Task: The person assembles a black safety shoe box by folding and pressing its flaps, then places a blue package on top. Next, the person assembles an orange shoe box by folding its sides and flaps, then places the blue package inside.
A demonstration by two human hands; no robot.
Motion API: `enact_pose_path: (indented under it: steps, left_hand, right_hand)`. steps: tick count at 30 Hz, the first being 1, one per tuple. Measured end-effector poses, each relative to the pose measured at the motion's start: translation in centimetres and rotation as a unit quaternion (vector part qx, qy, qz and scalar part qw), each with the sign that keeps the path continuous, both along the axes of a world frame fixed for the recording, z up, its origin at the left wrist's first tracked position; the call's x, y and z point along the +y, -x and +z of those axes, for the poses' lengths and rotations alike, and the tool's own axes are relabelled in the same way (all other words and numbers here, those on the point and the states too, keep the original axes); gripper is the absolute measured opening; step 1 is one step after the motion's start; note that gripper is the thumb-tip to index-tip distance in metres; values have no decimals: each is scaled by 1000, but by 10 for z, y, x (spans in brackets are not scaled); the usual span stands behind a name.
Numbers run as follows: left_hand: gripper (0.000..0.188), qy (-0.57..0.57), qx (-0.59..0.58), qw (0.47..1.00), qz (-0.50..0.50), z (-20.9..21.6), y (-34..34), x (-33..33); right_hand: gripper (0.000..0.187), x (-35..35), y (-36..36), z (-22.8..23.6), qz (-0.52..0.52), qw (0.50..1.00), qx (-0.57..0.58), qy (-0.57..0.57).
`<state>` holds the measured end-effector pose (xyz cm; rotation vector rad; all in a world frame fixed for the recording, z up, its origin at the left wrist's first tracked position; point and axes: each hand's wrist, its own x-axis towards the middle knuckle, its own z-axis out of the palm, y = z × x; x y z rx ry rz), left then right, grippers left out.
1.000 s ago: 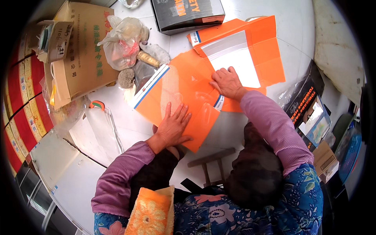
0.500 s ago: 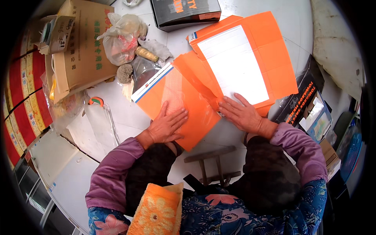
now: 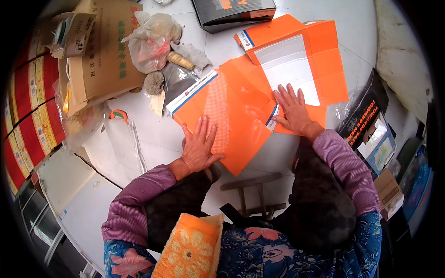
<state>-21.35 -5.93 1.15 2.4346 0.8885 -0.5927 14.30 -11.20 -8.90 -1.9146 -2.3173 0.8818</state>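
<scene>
Two orange cardboard sheets lie on the pale floor in front of me, their edges meeting or overlapping. My left hand (image 3: 198,147) rests flat with fingers apart on the nearer sheet (image 3: 245,134), beside a pale mesh-patterned strip (image 3: 217,109). Along that sheet's left edge runs a white and blue band. On the farther, creased sheet (image 3: 331,67), which bears a large white panel (image 3: 287,60), my right hand (image 3: 295,113) presses with fingers spread. Its fingertips reach the panel's near edge. Neither hand is wrapped around anything.
A large brown carton (image 3: 104,60) stands at the left, beside a knotted plastic bag (image 3: 155,41). Near it lie a scrubber (image 3: 154,83) and orange-handled scissors (image 3: 118,114). Black boxes (image 3: 234,14) sit at the far edge and right. A wooden stool (image 3: 252,185) is between my knees.
My right hand has lifted its fingers farther onto the white-panelled sheet and spread them. A second blue and white band now shows beside it. My left hand's fingers point farther away from me.
</scene>
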Motion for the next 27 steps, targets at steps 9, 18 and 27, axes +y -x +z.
enact_pose_path:
  steps: [9, 18, 27]
  left_hand:
    - [96, -45, 18, 999, -4, -12, 11, 15]
    - [99, -32, 51, 998, -17, -28, 23, 26]
    - [97, -4, 55, 998, 29, -19, 22, 28]
  right_hand:
    - [84, 22, 9, -1, 1, 1000, 3, 24]
    - [85, 27, 11, -4, 9, 999, 1, 43]
    - [84, 26, 8, -7, 16, 1000, 3, 5]
